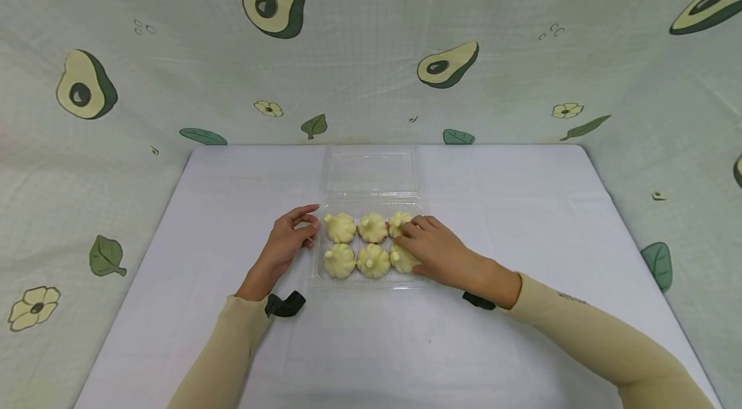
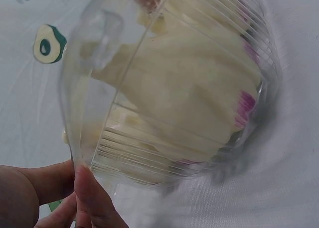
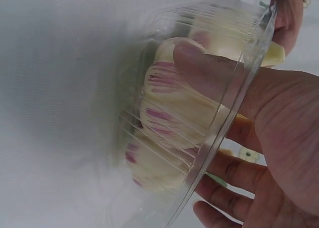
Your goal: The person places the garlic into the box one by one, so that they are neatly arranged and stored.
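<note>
A clear plastic clamshell box (image 1: 365, 284) holds several pale garlic bulbs in two rows, their undersides streaked purple in the wrist views. On the left, my left hand (image 1: 290, 236) pinches the box's side rim between thumb and fingers; the left wrist view shows the thumb (image 2: 92, 193) at that rim. My right hand (image 1: 443, 254) reaches over the right end. Its thumb and fingers are round the front right garlic bulb (image 1: 401, 257), which they partly cover. Through the clear wall, the right thumb (image 3: 209, 71) shows against a bulb (image 3: 174, 108).
The box's clear lid (image 1: 371, 171) lies folded open toward the back of the white-covered table (image 1: 522, 203). Behind and beside the table hangs a cloth (image 1: 371, 74) printed with avocados. A black strap mount (image 1: 285, 304) is on the left wrist.
</note>
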`<action>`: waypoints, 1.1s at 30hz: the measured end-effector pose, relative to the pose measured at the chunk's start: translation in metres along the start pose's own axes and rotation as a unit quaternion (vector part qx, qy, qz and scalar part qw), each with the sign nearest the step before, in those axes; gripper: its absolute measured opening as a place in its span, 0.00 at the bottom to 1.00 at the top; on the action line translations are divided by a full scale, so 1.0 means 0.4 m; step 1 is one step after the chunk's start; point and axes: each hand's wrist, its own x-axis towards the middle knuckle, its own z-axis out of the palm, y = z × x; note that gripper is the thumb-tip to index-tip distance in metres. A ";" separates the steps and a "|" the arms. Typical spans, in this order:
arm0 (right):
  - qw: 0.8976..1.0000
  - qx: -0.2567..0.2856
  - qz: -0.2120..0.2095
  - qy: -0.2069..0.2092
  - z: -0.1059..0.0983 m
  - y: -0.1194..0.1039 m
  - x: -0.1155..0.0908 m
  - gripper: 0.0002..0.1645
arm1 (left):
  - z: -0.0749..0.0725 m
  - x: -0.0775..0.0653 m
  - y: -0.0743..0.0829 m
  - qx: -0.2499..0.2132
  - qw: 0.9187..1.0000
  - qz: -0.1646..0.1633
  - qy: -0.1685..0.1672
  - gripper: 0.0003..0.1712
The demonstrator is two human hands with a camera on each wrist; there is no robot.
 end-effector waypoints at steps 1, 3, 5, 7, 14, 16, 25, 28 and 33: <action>1.000 -0.003 0.000 0.000 0.000 0.000 0.001 0.38 | 0.000 0.000 0.000 0.000 1.000 0.000 0.000 0.30; 1.000 -0.007 0.001 -0.002 0.000 0.000 0.001 0.38 | 0.000 0.001 0.000 0.001 1.000 -0.001 0.002 0.29; 1.000 -0.009 0.002 -0.004 -0.001 -0.001 0.002 0.38 | -0.001 0.002 -0.001 0.001 1.000 -0.003 0.004 0.29; 1.000 -0.009 0.004 -0.006 -0.002 -0.002 0.001 0.38 | -0.001 0.003 -0.002 0.000 1.000 -0.006 0.006 0.29; 1.000 -0.006 0.009 -0.011 -0.011 -0.002 -0.001 0.38 | -0.001 0.002 -0.001 0.001 1.000 -0.001 0.000 0.30; 1.000 0.000 0.011 -0.010 -0.012 -0.001 -0.003 0.38 | -0.002 0.002 -0.001 0.001 1.000 0.000 -0.001 0.30; 1.000 0.025 0.016 0.010 -0.023 0.002 -0.016 0.38 | -0.002 0.001 -0.002 0.004 1.000 0.001 0.000 0.29; 0.999 0.031 0.020 0.021 -0.029 0.005 -0.023 0.38 | -0.002 0.002 -0.003 0.004 1.000 0.001 0.002 0.29; 0.998 0.040 0.032 0.035 -0.037 0.010 -0.041 0.38 | -0.002 0.001 -0.004 0.005 1.000 -0.002 0.002 0.29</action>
